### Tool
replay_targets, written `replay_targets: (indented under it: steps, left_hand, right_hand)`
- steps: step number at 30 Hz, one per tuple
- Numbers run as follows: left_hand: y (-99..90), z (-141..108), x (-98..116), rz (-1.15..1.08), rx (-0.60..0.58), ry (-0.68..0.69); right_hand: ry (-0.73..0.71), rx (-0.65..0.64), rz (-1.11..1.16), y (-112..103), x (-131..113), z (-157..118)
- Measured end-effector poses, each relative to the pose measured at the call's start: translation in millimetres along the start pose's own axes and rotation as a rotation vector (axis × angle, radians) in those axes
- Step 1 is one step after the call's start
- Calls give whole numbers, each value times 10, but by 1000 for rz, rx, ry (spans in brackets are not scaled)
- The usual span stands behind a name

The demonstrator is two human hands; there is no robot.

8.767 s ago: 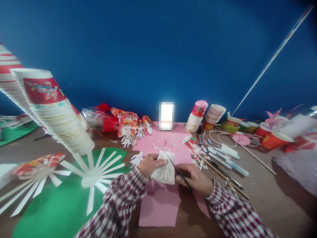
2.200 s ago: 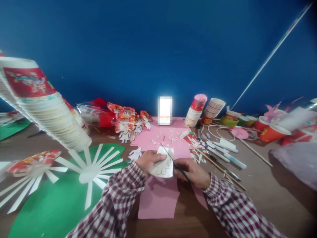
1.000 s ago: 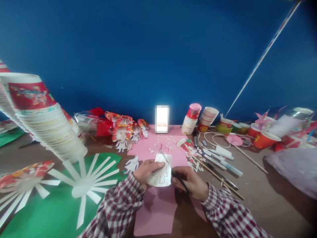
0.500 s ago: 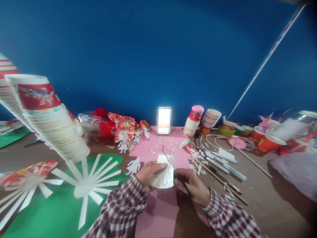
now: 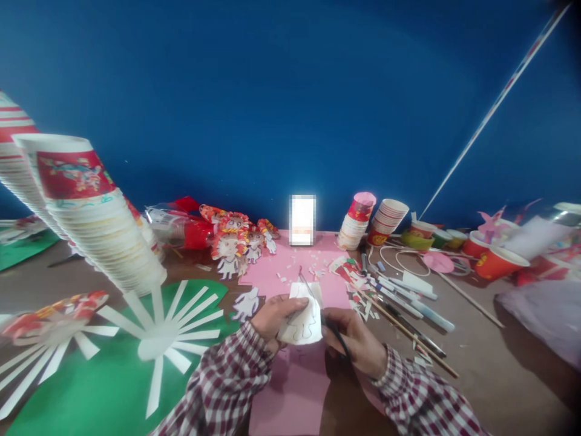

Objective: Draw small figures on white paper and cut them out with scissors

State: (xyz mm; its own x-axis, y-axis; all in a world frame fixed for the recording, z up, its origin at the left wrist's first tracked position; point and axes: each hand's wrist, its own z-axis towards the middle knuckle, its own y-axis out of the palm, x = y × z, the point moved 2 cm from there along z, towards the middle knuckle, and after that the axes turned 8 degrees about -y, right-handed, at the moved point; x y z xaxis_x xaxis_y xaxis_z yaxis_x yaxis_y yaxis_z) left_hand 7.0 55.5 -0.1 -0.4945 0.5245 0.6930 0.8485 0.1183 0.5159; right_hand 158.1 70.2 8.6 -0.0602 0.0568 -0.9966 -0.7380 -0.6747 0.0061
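Note:
My left hand (image 5: 280, 318) pinches a piece of white paper (image 5: 305, 324), thumb on top, with a small figure drawn on it in dark outline. In my right hand (image 5: 356, 340) are dark-handled scissors (image 5: 336, 335), fingers wrapped around the handles. The scissors' blades run up along the paper's right side, and their tips show beyond its top edge. Both hands are above pink paper (image 5: 290, 387). Just left of my left hand lies a white cut-out figure (image 5: 246, 304).
Green paper (image 5: 91, 381) with white paper strips fanned out lies left, beside a tall leaning stack of paper cups (image 5: 104, 236). Decorated cut-out figures (image 5: 231, 242) stand behind. Markers (image 5: 399, 297), a wooden stick (image 5: 408, 333) and paper scraps lie right. A blurred-out bright rectangle (image 5: 302, 221) stands at the back.
The whole view has shifted slightly. The paper has turned a little between my hands, and the scissors are angled slightly differently against it. Both hands keep their hold.

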Motion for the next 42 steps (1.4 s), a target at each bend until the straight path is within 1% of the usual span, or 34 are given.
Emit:
replay_targets:
  steps: [7, 16, 20, 23, 31, 42]
  left_hand:
    - [-22, 14, -5, 23, 7, -1]
    - [2, 0, -2, 0, 10, 4]
    - [1, -8, 26, 28, 37, 59]
    - [1, -26, 51, 19, 34, 95]
    - [-52, 34, 34, 16, 68, 53]
    - [26, -37, 47, 10, 35, 85]
  right_hand:
    - [8, -3, 17, -4, -10, -3]
    - [40, 17, 8, -15, -10, -2]
    - [49, 16, -4, -23, 4, 3]
    - [49, 12, -9, -31, 12, 3]
    - [47, -13, -33, -39, 17, 4]
    - [70, -1, 30, -33, 40, 2]
